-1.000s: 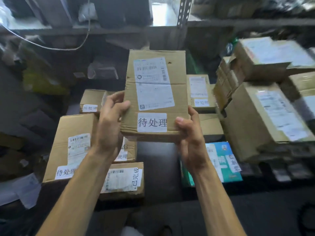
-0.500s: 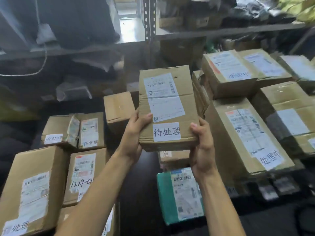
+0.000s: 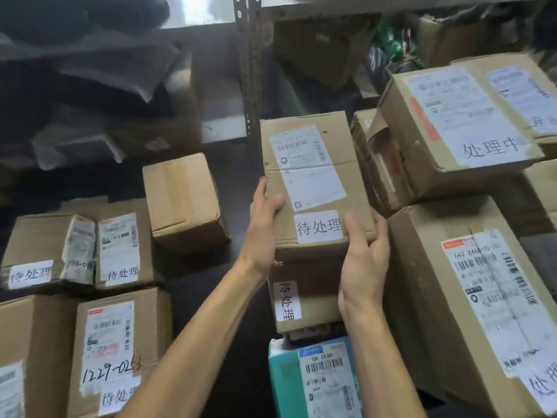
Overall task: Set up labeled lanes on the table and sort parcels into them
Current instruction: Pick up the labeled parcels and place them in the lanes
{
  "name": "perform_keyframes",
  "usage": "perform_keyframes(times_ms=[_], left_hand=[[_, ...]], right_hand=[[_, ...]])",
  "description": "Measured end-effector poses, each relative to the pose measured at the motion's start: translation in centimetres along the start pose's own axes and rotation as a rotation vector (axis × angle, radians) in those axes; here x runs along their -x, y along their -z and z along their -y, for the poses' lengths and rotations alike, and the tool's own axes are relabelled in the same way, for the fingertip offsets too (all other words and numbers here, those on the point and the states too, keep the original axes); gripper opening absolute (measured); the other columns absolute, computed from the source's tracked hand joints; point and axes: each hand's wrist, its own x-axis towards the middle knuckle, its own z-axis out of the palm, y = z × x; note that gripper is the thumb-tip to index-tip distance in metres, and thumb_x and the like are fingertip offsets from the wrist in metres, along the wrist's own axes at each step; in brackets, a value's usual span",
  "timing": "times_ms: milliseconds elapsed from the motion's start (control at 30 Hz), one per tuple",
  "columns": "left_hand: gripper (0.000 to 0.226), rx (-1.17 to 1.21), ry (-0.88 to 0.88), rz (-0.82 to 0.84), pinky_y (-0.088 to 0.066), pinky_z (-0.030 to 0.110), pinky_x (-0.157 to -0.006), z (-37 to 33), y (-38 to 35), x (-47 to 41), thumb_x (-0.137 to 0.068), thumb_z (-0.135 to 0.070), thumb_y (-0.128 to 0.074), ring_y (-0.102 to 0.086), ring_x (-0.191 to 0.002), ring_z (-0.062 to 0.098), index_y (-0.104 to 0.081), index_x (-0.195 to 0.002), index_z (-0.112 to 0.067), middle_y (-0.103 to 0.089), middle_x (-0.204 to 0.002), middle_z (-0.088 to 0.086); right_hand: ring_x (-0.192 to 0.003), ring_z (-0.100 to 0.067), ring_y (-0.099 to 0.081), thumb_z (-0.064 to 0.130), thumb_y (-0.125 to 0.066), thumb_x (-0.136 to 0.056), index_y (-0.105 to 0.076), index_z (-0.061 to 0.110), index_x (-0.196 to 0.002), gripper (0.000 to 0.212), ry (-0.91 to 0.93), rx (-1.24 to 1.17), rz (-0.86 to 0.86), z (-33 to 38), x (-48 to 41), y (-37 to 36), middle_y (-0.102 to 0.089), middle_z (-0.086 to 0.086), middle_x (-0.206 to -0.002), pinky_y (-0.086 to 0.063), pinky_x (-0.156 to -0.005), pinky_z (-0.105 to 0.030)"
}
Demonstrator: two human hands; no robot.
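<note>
Two bare hands grasp a brown cardboard parcel (image 3: pixel 313 182) at its near end. The left hand (image 3: pixel 265 224) curls round the left edge, and the right hand (image 3: pixel 364 257) cups the lower right corner with its thumb on top. The parcel carries a shipping label and a white slip reading 待处理. It sits over a second carton (image 3: pixel 301 300) bearing the same slip, perhaps resting on it, mid-way across the dark table (image 3: pixel 241 176). A teal parcel (image 3: pixel 316 378) lies nearer the camera. Stacked at right are larger boxes, including an upper carton (image 3: pixel 458 125) marked 处理中. At left stand a plain box (image 3: pixel 185 200) and several tagged cartons (image 3: pixel 120 251).
</note>
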Motion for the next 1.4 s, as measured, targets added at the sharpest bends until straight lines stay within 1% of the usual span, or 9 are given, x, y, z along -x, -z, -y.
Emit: perform_keyframes(times_ms=[167, 333, 467, 600, 733, 867, 1100, 1233, 1400], left_hand=[[0.075, -0.044, -0.040, -0.056, -0.047, 0.052, -0.109, -0.1, -0.7, 0.8, -0.084, -0.055, -0.059, -0.062, -0.125, 0.025, -0.034, -0.151, -0.034, -0.059, -0.140, 0.006], [0.080, -0.119, 0.007, -0.126, -0.050, 0.049, -0.106, -0.5, -1.5, 2.9, -0.081, -0.067, -0.052, -0.065, -0.118, 0.020, -0.037, -0.149, -0.027, -0.063, -0.132, 0.003], [0.039, -0.112, 0.049, -0.153, -0.053, 0.016, -0.084, -0.4, -0.6, 6.1, -0.109, -0.037, -0.036, -0.064, -0.104, 0.003, -0.042, -0.143, -0.018, -0.065, -0.124, -0.005], [0.044, -0.099, 0.040, -0.233, -0.039, 0.034, -0.108, -0.3, 1.6, 10.1, -0.110, -0.038, -0.033, -0.051, -0.123, 0.015, -0.037, -0.152, -0.024, -0.047, -0.148, -0.002], [0.032, -0.046, 0.036, -0.300, -0.044, 0.042, -0.106, -1.7, 5.0, 12.7, -0.110, -0.036, -0.032, -0.058, -0.118, 0.022, -0.050, -0.134, -0.024, -0.057, -0.139, 0.006], [0.030, 0.003, 0.020, -0.384, -0.046, 0.045, -0.106, -3.5, 9.3, 12.9, -0.109, -0.029, -0.032, -0.062, -0.117, 0.028, -0.059, -0.118, -0.019, -0.065, -0.129, 0.013], [0.016, -0.050, 0.046, -0.517, -0.048, 0.041, -0.103, -3.6, 16.6, 6.2, -0.104, -0.022, -0.048, -0.062, -0.114, 0.022, -0.062, -0.111, -0.024, -0.065, -0.127, 0.011], [0.053, -0.147, 0.111, -0.414, -0.042, 0.042, -0.113, -2.6, 19.0, 0.2, -0.097, -0.029, -0.064, -0.050, -0.130, 0.019, -0.043, -0.146, -0.025, -0.049, -0.146, 0.001], [0.080, -0.272, 0.200, -0.299, -0.044, 0.040, -0.110, -2.4, 19.5, -4.9, -0.090, -0.037, -0.074, -0.052, -0.128, 0.018, -0.029, -0.155, -0.028, -0.051, -0.144, -0.003]], right_hand=[[-0.115, -0.009, -0.060, 0.028, -0.062, -0.100, -0.042, 0.023, -0.148, 0.053, 0.017, 0.106, -0.051, 0.1, 1.4, -0.3, -0.060, 0.002, -0.135, -0.048, -0.093, -0.022], [-0.148, -0.018, -0.032, 0.031, -0.061, -0.094, -0.024, 0.027, -0.158, 0.074, 0.104, 0.209, -0.021, 0.1, 4.9, 0.1, -0.034, 0.000, -0.160, -0.033, -0.120, -0.048], [-0.150, -0.020, -0.028, 0.035, -0.055, -0.084, -0.030, 0.023, -0.156, 0.077, 0.281, 0.234, -0.011, 0.6, 8.2, 1.0, -0.031, 0.000, -0.160, -0.033, -0.120, -0.050], [-0.142, -0.017, -0.039, 0.027, -0.055, -0.086, -0.040, 0.025, -0.149, 0.065, 0.338, 0.151, 0.059, 1.3, 11.4, 2.0, -0.042, 0.005, -0.149, -0.044, -0.113, -0.044], [-0.130, -0.009, -0.051, 0.022, -0.054, -0.088, -0.052, 0.026, -0.135, 0.047, 0.406, 0.123, 0.217, 2.4, 14.3, 0.6, -0.057, 0.005, -0.135, -0.042, -0.107, -0.021], [-0.120, -0.004, -0.058, 0.029, -0.055, -0.090, -0.058, 0.035, -0.123, 0.034, 0.341, 0.175, 0.454, 2.1, 15.6, -2.9, -0.064, 0.014, -0.122, -0.047, -0.102, -0.025], [-0.104, 0.005, -0.061, 0.011, -0.062, -0.098, -0.057, 0.038, -0.108, 0.029, 0.101, 0.326, 0.621, -1.7, 11.3, -11.3, -0.065, 0.018, -0.108, -0.049, -0.084, -0.008], [-0.110, -0.001, -0.057, 0.013, -0.063, -0.097, -0.049, 0.029, -0.130, 0.039, -0.003, 0.372, 0.509, -4.6, 7.5, -15.7, -0.061, 0.008, -0.124, -0.042, -0.093, -0.013], [-0.125, -0.007, -0.044, 0.027, -0.058, -0.101, -0.036, 0.026, -0.154, 0.057, -0.113, 0.489, 0.461, -7.6, 3.9, -18.9, -0.046, 0.009, -0.138, -0.036, -0.105, -0.028]])
